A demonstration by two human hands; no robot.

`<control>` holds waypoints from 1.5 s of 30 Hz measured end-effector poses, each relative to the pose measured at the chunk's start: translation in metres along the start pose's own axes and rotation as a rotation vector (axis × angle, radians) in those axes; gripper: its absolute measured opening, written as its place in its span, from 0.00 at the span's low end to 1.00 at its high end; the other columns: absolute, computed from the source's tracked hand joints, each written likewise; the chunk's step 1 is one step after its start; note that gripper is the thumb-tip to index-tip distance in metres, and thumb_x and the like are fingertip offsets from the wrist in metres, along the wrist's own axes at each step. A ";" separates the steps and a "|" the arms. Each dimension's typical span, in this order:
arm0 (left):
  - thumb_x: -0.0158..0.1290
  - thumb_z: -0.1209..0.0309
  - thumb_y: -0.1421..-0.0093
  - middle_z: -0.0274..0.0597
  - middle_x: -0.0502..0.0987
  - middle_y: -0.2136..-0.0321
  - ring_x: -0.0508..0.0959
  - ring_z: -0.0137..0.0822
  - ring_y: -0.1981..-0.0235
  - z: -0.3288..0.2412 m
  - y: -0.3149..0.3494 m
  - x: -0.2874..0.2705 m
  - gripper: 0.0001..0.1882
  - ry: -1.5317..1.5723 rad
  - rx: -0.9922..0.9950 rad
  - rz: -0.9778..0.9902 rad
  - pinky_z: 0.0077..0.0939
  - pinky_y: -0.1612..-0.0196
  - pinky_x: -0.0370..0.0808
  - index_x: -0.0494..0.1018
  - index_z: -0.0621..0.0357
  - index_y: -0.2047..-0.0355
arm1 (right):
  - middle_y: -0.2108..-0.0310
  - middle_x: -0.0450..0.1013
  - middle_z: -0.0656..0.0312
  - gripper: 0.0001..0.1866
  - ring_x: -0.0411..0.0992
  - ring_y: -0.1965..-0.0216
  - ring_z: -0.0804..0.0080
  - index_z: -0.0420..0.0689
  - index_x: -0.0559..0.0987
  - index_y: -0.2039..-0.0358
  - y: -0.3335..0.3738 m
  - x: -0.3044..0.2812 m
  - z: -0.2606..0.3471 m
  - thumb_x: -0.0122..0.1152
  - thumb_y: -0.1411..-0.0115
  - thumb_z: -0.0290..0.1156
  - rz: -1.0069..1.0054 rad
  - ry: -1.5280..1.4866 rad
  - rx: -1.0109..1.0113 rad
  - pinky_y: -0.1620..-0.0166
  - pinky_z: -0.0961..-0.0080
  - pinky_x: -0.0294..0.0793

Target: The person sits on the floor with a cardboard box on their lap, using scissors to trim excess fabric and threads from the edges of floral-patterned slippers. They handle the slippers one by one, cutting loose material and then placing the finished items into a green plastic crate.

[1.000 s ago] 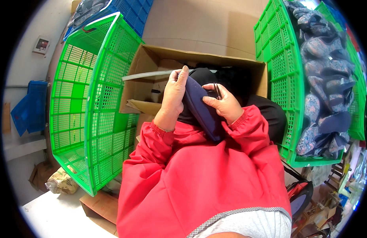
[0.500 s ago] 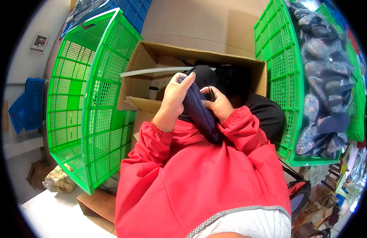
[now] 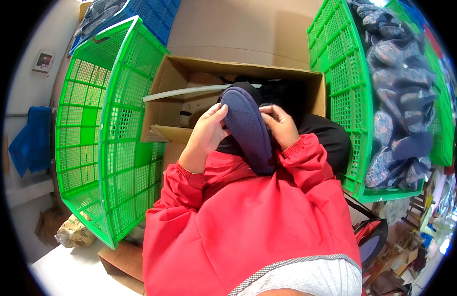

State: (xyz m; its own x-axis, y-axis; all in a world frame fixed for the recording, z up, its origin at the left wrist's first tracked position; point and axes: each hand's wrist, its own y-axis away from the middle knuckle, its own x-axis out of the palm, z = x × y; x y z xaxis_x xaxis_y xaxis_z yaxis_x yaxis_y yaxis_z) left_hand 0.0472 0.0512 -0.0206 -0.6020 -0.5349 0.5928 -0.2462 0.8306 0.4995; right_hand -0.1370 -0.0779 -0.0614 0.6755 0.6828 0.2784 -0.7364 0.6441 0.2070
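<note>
A dark navy slipper [image 3: 244, 121] is held upright over my lap, its textured sole facing me. My left hand [image 3: 207, 132] is closed on its left edge, with the thumb pressed near the toe end. On the opposite edge, my right hand [image 3: 282, 127] has its fingers bent and pinched by the slipper's rim. A small dark bit shows at those fingertips; whether it is a tool or the slipper's edge is unclear. The slipper's upper and the undersides of my fingers are hidden.
Beyond the slipper sits an open cardboard box [image 3: 162, 89] with a pale strip [image 3: 184, 92] across it and dark contents. A green plastic crate [image 3: 134, 123] stands on the left. Another green crate [image 3: 337, 93] on the right holds several floral and navy slippers [image 3: 401, 93].
The slipper has turned from edge-on so its sole now faces me. My left hand has slid lower along it. The dark snips that showed in my right hand are no longer clearly visible.
</note>
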 end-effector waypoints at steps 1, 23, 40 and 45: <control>0.46 0.63 0.28 0.30 0.76 0.55 0.77 0.28 0.58 0.001 0.003 0.007 0.14 -0.026 0.003 -0.002 0.34 0.53 0.75 0.70 0.51 0.46 | 0.62 0.76 0.65 0.10 0.73 0.59 0.81 0.39 0.79 0.55 -0.002 -0.004 -0.002 0.58 0.32 0.30 -0.076 0.041 -0.093 0.54 0.83 0.73; 0.49 0.50 0.31 0.37 0.77 0.69 0.76 0.32 0.71 0.063 -0.012 0.097 0.22 -0.016 -0.129 0.092 0.29 0.64 0.78 0.71 0.59 0.57 | 0.64 0.79 0.65 0.23 0.75 0.67 0.79 0.40 0.79 0.60 0.006 -0.039 0.019 0.47 0.27 0.49 -0.417 -0.330 -0.139 0.61 0.81 0.75; 0.62 0.71 0.46 0.45 0.77 0.75 0.76 0.50 0.73 0.017 0.029 0.122 0.15 -1.546 1.011 0.192 0.38 0.68 0.74 0.76 0.63 0.58 | 0.51 0.74 0.51 0.28 0.75 0.52 0.62 0.40 0.70 0.44 0.017 -0.041 0.070 0.40 0.27 0.52 -0.080 -0.637 -0.341 0.49 0.67 0.77; 0.60 0.72 0.47 0.44 0.75 0.76 0.77 0.47 0.72 0.029 0.018 0.096 0.11 -1.641 1.042 0.078 0.40 0.68 0.74 0.77 0.60 0.62 | 0.53 0.76 0.54 0.28 0.76 0.54 0.68 0.39 0.72 0.45 0.018 -0.050 0.038 0.38 0.26 0.52 -0.138 -0.466 -0.168 0.51 0.69 0.77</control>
State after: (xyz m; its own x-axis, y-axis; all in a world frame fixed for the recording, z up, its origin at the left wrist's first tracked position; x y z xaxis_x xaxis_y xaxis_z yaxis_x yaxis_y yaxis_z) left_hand -0.0373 0.0196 0.0274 -0.4919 -0.3692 -0.7885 -0.0988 0.9234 -0.3708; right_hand -0.1855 -0.1136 -0.0357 0.6492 0.3859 0.6554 -0.5994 0.7900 0.1286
